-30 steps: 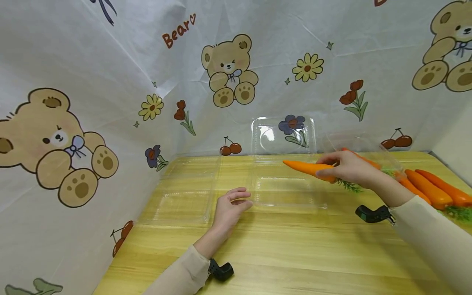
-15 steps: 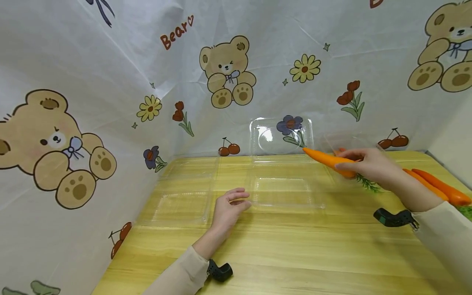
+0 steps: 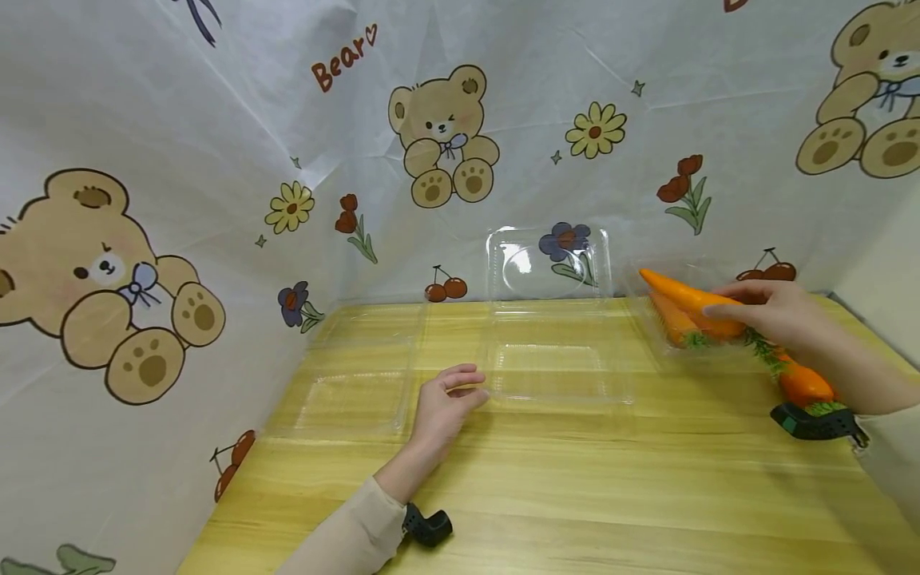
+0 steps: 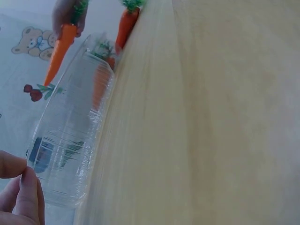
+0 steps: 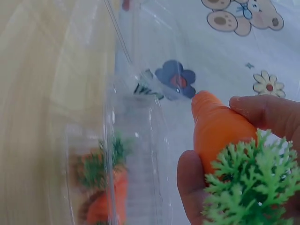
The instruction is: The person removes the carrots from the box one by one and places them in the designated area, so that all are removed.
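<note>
Right hand (image 3: 769,311) grips a carrot (image 3: 686,294) near its leafy end, above the right-hand clear container (image 3: 639,319), where at least one other carrot (image 3: 668,319) lies. Loading appears under way; the next move presumably calls for lowering and release. Left hand (image 3: 440,411) lies at the middle container (image 3: 561,397); whether it pinches the rim cannot be told. Another carrot (image 3: 805,385) rests on the counter (image 3: 575,495).

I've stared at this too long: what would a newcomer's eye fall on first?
Probably the bright orange carrot in the right hand, over the clear box farthest right. Next, perhaps, the big printed bear at far left, on the white cloth around the table.
</note>
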Motion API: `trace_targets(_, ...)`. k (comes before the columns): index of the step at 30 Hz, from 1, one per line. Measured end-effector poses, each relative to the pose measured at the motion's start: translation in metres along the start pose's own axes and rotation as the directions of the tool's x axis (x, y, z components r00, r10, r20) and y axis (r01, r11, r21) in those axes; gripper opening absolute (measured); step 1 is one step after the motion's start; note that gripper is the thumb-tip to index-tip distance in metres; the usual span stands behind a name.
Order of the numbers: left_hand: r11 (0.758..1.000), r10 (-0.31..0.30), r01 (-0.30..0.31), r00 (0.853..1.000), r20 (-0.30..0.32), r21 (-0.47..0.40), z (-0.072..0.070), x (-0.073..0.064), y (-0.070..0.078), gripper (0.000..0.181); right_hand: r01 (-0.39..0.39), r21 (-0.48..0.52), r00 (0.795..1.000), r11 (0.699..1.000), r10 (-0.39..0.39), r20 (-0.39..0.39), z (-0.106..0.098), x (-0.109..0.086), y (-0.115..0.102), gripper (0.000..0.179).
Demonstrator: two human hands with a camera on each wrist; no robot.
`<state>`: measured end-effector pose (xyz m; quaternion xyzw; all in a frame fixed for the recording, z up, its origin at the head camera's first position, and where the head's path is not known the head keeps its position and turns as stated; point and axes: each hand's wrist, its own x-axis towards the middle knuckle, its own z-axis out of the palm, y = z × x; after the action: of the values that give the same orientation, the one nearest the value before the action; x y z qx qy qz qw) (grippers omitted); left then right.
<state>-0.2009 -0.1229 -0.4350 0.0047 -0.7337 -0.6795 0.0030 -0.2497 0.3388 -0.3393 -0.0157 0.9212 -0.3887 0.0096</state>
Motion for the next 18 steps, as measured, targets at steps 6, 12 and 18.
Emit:
trace_targets(6,1.000,-0.002,0.002,1.000,0.001,-0.002,0.000,0.000,-0.001,0.028,-0.046,-0.059,0.997,0.997,0.042,-0.064,-0.017,0.000,0.018,0.078)
trace_targets(12,1.000,-0.001,0.001,1.000,0.006,0.002,-0.001,-0.001,-0.001,0.028,-0.122,-0.053,0.982,0.991,0.113,-0.152,-0.029,-0.005,0.043,0.081)
trace_targets(18,1.000,0.006,-0.006,1.000,0.001,-0.002,-0.002,-0.001,0.001,0.028,-0.164,-0.017,0.966,0.986,0.156,-0.208,-0.042,-0.006,0.067,0.084)
